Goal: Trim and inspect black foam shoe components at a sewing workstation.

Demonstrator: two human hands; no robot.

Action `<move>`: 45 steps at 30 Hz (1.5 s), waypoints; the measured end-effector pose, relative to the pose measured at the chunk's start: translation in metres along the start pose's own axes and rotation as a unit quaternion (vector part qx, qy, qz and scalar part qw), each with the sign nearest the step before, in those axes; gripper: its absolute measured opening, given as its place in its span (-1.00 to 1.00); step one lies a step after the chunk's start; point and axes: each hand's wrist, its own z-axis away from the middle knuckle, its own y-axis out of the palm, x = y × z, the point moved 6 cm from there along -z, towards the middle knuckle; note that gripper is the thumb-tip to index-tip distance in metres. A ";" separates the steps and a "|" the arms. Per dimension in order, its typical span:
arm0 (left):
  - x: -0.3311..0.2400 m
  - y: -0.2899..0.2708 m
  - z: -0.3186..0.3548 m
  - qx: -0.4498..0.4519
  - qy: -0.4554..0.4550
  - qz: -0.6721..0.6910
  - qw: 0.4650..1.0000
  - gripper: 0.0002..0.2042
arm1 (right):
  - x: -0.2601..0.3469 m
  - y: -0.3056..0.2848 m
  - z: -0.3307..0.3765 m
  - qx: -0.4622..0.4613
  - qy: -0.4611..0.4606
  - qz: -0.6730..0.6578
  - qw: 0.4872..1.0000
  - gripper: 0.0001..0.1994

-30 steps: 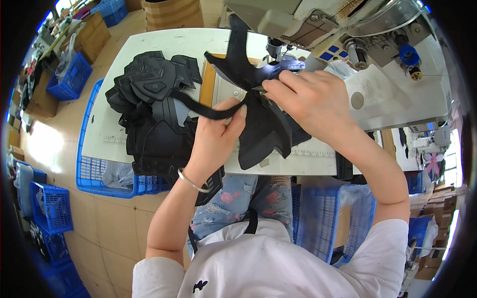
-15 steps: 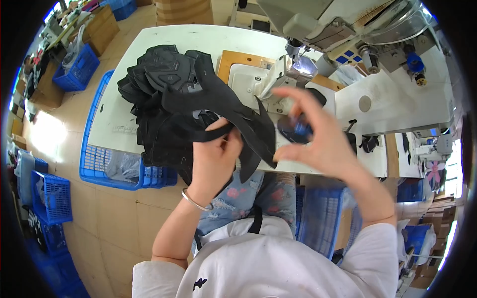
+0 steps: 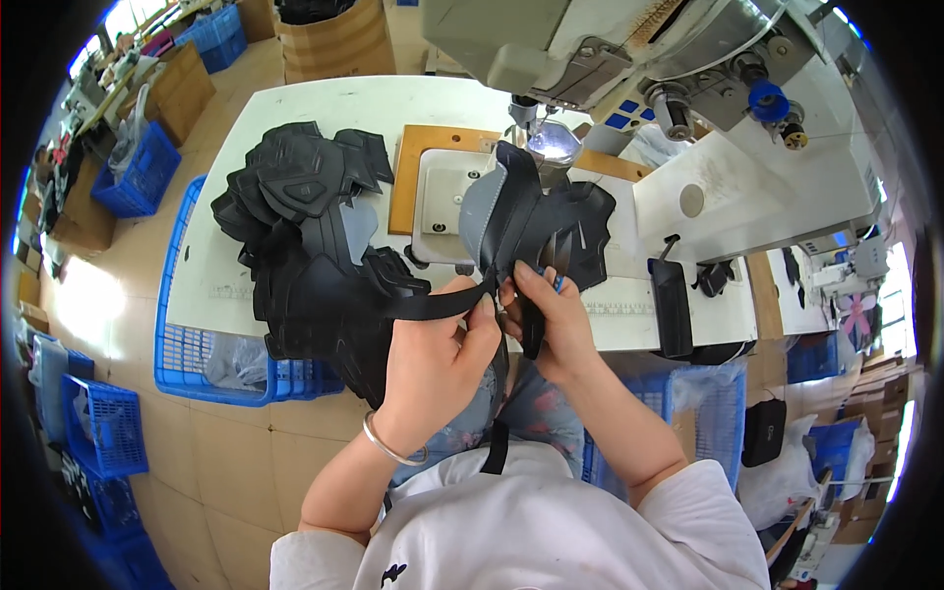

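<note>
"Where's the black piece (image 3: 565, 226)?"
"Over the tabletop (image 3: 285, 103), just beyond the right grip (image 3: 551, 320), which is closed on its near end."
"And the left grip (image 3: 438, 349)?"
"Closed too, pinching the black strap (image 3: 423, 305)."

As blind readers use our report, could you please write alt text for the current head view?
A person's left hand pinches a black strap while the right hand holds a black shaped piece near a sewing machine; more black pieces lie heaped on the white table at left.
</note>
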 end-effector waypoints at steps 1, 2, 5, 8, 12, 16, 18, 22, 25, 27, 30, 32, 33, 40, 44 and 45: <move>-0.002 0.001 -0.002 -0.002 0.008 -0.012 1.000 -0.90 | 0.001 0.001 0.001 -0.021 -0.016 -0.006 1.000 -0.80; -0.005 0.002 -0.005 -0.005 0.016 -0.023 1.000 -0.89 | 0.003 0.000 0.002 -0.043 -0.031 -0.013 0.999 -0.80; -0.012 0.003 -0.020 -0.002 0.015 -0.045 0.999 -0.89 | 0.010 0.003 -0.005 -0.049 -0.029 -0.058 0.997 -0.81; -0.022 0.009 -0.031 0.009 0.013 -0.053 0.998 -0.88 | 0.008 0.001 -0.008 -0.055 -0.027 -0.102 0.993 -0.82; -0.018 0.008 -0.022 0.031 0.018 -0.079 0.996 -0.88 | 0.000 0.001 -0.001 -0.069 0.002 -0.113 0.991 -0.83; -0.003 0.006 -0.030 0.019 -0.021 -0.027 0.999 -0.89 | 0.004 0.003 -0.003 -0.093 0.012 -0.109 0.990 -0.83; -0.007 0.006 -0.034 0.012 -0.016 -0.025 0.999 -0.88 | 0.011 0.004 -0.011 -0.054 -0.003 -0.115 0.992 -0.83; 0.000 0.010 -0.039 -0.014 -0.002 -0.011 1.000 -0.87 | 0.017 0.000 -0.021 -0.058 -0.021 -0.097 0.993 -0.83; 0.011 0.009 -0.038 -0.034 -0.024 0.029 0.999 -0.85 | 0.016 -0.003 -0.021 -0.066 -0.015 -0.044 0.997 -0.79; 0.017 0.006 -0.034 -0.063 0.000 0.037 0.997 -0.84 | 0.020 -0.016 -0.010 -0.092 -0.043 0.022 0.995 -0.75; 0.033 0.009 -0.024 -0.083 -0.033 0.148 0.985 -0.86 | 0.044 -0.037 0.022 -0.143 -0.149 0.302 0.931 -0.63; 0.035 0.012 -0.024 -0.101 0.000 0.126 0.987 -0.86 | 0.071 -0.035 0.047 -0.094 -0.353 0.396 0.843 -0.64; 0.036 0.015 -0.026 -0.105 0.019 0.115 0.988 -0.86 | 0.081 -0.028 0.052 -0.096 -0.349 0.402 0.841 -0.64; 0.043 0.016 -0.021 -0.136 0.026 0.124 0.983 -0.87 | 0.117 0.052 0.038 -0.036 -0.428 0.765 0.481 -0.61; 0.044 0.022 -0.022 -0.110 -0.008 0.164 0.980 -0.91 | 0.120 0.069 0.030 -0.007 -0.473 0.806 0.357 -0.66; 0.043 0.022 -0.021 -0.114 0.001 0.161 0.980 -0.92 | 0.118 0.071 0.029 0.001 -0.470 0.812 0.346 -0.67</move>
